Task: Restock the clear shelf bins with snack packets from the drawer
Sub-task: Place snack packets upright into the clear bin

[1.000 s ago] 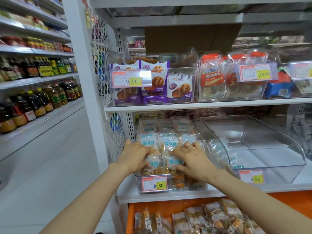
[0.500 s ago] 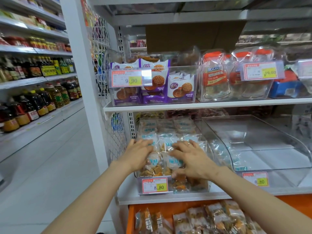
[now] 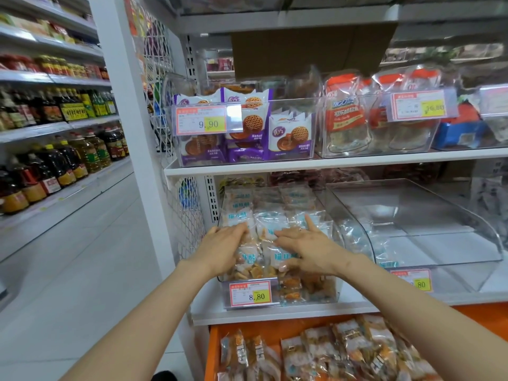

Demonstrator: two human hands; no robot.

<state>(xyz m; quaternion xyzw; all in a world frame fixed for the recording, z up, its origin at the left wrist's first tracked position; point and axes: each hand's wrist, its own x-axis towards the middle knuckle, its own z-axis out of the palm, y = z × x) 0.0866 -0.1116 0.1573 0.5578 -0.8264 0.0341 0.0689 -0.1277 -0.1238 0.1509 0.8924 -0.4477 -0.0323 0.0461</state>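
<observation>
The lower shelf (image 3: 275, 312) carries two clear bins: a full bin (image 3: 310, 298) and, at its 3 o'clock, a second bin (image 3: 412, 210) whose contents are hard to read through the glare. At 6 o'clock the orange drawer (image 3: 214, 353) is cut off by the frame edge. Its packets (image 3: 343, 350) overlap, too many to count. The snack packets (image 3: 297, 199) in the full bin are likewise heaped and blurred. Two hands lie on that heap, left hand (image 3: 222, 243) and right hand (image 3: 310, 246), fingers straight, pressing flat, gripping nothing. Two price tags (image 3: 250, 294) read 8.80; the one at 3 o'clock is half hidden by the right forearm.
</observation>
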